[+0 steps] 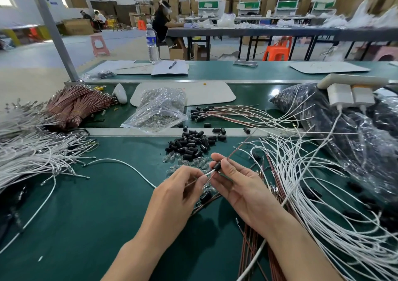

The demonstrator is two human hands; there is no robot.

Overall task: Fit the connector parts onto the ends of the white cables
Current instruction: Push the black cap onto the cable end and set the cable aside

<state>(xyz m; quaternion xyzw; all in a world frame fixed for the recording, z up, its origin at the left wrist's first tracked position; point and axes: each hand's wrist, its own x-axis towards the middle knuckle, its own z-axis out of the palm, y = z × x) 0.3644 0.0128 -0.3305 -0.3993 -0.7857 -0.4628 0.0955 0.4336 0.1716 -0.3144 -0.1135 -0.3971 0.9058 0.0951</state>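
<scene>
Head view: above the green bench mat the hands meet, left hand pinching the white cable end, right hand gripping the black connector sleeve on it, pile of loose sleeves just beyond, heap of white cables to the right.

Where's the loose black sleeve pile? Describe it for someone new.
On the green bench, find the metal rail crossing it. The black sleeve pile lies just on its near side; unlike the wired sleeves beyond the rail, these carry no wires.
</scene>
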